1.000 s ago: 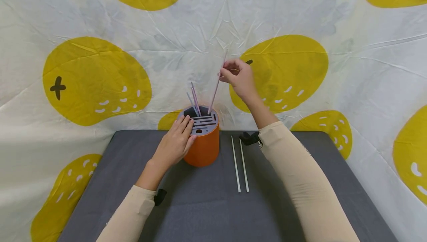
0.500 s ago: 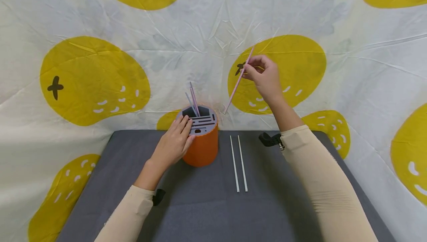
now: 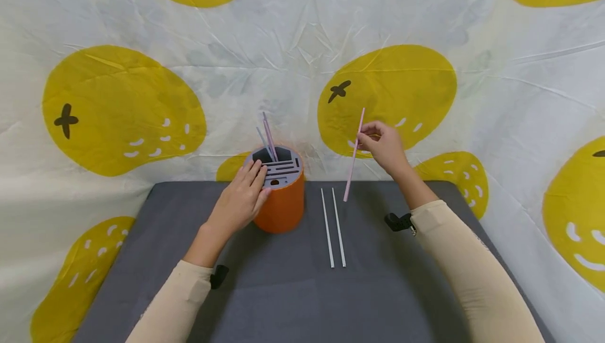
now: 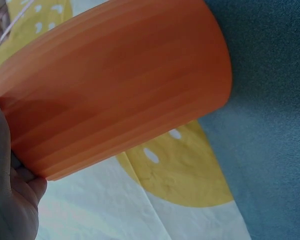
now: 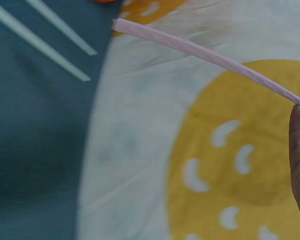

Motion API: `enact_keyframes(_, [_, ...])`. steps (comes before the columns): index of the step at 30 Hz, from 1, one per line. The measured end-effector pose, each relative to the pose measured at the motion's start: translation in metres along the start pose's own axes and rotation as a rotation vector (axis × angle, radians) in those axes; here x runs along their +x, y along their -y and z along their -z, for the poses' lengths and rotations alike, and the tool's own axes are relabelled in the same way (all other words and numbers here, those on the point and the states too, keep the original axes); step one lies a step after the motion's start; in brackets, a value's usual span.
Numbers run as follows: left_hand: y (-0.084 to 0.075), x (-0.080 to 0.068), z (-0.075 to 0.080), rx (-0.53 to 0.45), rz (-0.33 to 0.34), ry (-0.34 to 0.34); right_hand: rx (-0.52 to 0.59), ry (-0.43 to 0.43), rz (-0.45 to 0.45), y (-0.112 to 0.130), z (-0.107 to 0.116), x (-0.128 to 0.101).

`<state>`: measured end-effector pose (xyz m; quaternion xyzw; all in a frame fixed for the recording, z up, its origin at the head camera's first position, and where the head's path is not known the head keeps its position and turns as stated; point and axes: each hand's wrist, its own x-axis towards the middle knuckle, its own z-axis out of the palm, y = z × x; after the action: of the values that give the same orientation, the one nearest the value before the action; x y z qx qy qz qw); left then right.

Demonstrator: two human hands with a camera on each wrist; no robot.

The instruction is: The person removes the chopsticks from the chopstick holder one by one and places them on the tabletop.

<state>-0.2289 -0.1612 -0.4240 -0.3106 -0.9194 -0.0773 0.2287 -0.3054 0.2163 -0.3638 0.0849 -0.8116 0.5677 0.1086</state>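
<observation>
Starting nearest me, two white straws [image 3: 333, 227] lie side by side on the grey mat [image 3: 283, 290], their long axes running away from me toward the cloth backdrop [image 3: 302, 28]. Just left of them my left hand [image 3: 238, 204] rests on the orange holder [image 3: 282, 209], fingers laid fairly straight over its slotted grey top [image 3: 282, 167] while the palm steadies the side. Further back a couple of straws [image 3: 267, 135] stand in the holder's rear opening.

My right hand [image 3: 384, 146] hangs above the mat's far edge, thumb and fingertips pinching the pink straw [image 3: 353, 156] near its upper third. That straw is close to upright, its long axis leaning slightly, top end tipped right and away, lower end pointing down at the mat just right of the white pair and not touching them.

To set it down well, I judge I should tip it until it runs parallel with the white pair, lower it flat beside them, and only then loosen the pinch so it cannot roll or bounce.
</observation>
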Motion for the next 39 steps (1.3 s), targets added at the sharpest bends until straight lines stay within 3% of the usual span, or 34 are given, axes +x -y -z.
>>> enact_keyframes(10, [0.001, 0.000, -0.002, -0.004, -0.009, -0.014, -0.149, 0.103, -0.171, -0.069, -0.006, -0.026])
enact_keyframes(18, [0.001, 0.000, -0.002, -0.012, -0.003, -0.001, -0.159, 0.193, -0.275, -0.105, -0.017, -0.042])
enact_keyframes(26, [0.003, -0.002, -0.004, -0.022, 0.006, 0.004, -0.151, 0.221, -0.358, -0.124, -0.035, -0.055])
enact_keyframes(39, [0.001, -0.002, -0.003, -0.026, -0.009, -0.031, -0.199, 0.189, -0.487, -0.135, -0.055, -0.063])
